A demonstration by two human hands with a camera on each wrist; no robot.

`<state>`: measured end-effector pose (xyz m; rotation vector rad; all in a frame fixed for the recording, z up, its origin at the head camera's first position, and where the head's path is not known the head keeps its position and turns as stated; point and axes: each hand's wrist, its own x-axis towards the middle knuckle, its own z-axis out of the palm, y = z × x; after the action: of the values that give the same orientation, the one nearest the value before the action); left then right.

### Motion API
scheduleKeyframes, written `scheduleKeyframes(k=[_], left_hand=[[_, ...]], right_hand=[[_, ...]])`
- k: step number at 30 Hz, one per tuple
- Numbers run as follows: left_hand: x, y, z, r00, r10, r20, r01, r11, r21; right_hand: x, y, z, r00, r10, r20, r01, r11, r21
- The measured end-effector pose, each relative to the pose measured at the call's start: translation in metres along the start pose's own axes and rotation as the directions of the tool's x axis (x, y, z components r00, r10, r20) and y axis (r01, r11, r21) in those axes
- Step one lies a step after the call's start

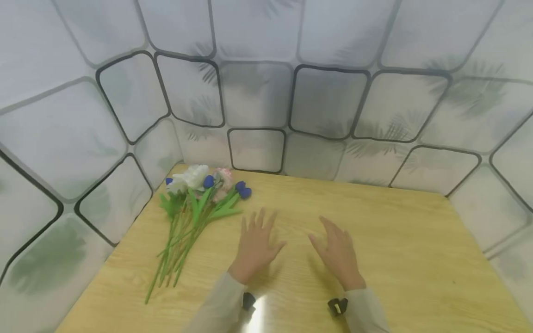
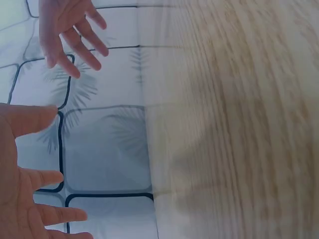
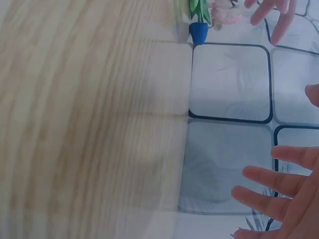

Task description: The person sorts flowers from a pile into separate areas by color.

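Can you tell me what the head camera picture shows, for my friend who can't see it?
Two open hands, left hand and right hand, hover over a wooden table. A bunch of flowers lies left of them.

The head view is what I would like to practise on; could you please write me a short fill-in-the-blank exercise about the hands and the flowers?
1. The bunch of flowers lies on the wooden ____.
2. The hand nearer the flowers is the ____ hand.
3. The right hand has its fingers spread and holds ____.
4. The flower stems are coloured ____.

Missing words: table; left; nothing; green
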<state>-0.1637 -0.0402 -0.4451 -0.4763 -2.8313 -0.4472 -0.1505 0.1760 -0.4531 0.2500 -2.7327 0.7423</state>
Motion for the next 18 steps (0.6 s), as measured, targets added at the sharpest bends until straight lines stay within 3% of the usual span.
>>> scheduleKeyframes(k=[5, 8, 14, 18], left_hand=[[-0.008, -0.014, -0.005, 0.992, 0.033, -0.123, -0.031, 0.999, 0.016], [-0.013, -0.027, -0.009, 0.985, 0.011, -0.169, -0.011, 1.000, -0.003], [-0.026, -0.051, -0.025, 0.984, -0.116, -0.134, 0.113, 0.993, -0.035], [-0.036, -0.069, -0.034, 0.974, -0.188, -0.126, 0.181, 0.981, -0.064]], right_hand=[[0.007, -0.010, 0.004, 1.000, -0.001, 0.013, 0.000, 0.998, 0.069], [0.013, -0.020, 0.007, 1.000, -0.015, 0.019, 0.013, 0.995, 0.097], [0.026, -0.037, 0.020, 0.997, -0.007, 0.080, -0.006, 0.986, 0.169], [0.033, -0.052, 0.029, 0.990, 0.004, 0.141, -0.044, 0.957, 0.286]])
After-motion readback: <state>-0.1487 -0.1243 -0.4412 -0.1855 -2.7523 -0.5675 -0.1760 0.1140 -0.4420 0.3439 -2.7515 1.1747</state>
